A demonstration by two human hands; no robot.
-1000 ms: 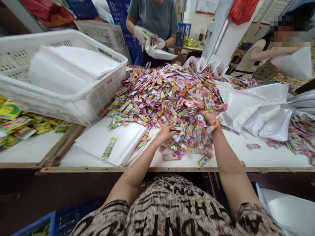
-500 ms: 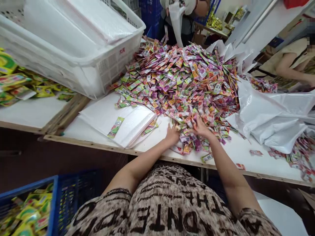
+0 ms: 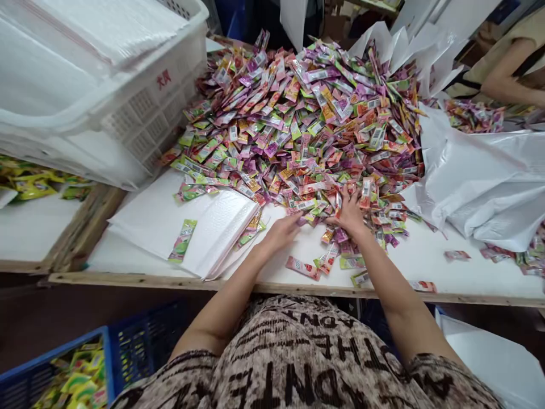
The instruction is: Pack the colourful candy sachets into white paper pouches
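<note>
The left hand [image 3: 279,234] is laid open on the white counter [image 3: 272,267], fingers close together, with the fingertips touching the near edge of a heap of printed sachets [image 3: 298,119]. The right hand [image 3: 349,213] is spread wide, its fingers pressed in among the sachets; no sachet is seen gripped by either hand. The heap occupies the middle of the counter and reaches toward the rear edge. A loose red sachet [image 3: 302,268] is positioned near the front edge, just below the hands.

A stack of white padded envelopes [image 3: 183,227] is placed left of the hands, with a green sachet [image 3: 182,241] lying on top. A white plastic crate [image 3: 128,108] is seated at the rear left corner, beside the heap. White plastic bags [image 3: 481,182] are bunched along the right side of the heap. A blue plastic crate [image 3: 136,346] holding yellow sachets [image 3: 80,386] is stationed below the front edge. A co-worker's arm [image 3: 506,74] is visible beyond the right rear corner.
</note>
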